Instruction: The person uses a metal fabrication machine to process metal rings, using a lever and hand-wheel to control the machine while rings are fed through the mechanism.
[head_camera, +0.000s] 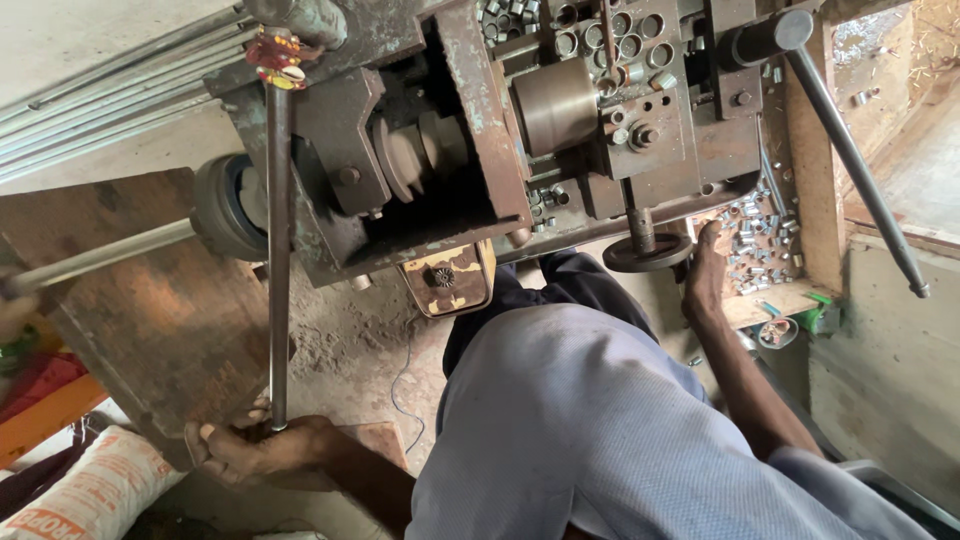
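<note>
Two hands: left hand (250, 450) grips rod (278, 250); dusty floor (350, 340) below.

My left hand (262, 447) closes round the lower end of the long steel rod (278, 250), so I cannot see the rod's tip. My right hand (708, 270) has its fingertips buried among the small metal sleeves (760, 245), too small to count. The sack (90, 490) is cut off by the bottom-left corner. The bundle of bars (110, 100) runs off the left edge. My grey shirt (600, 430) hides the floor (360, 340) beneath me
</note>
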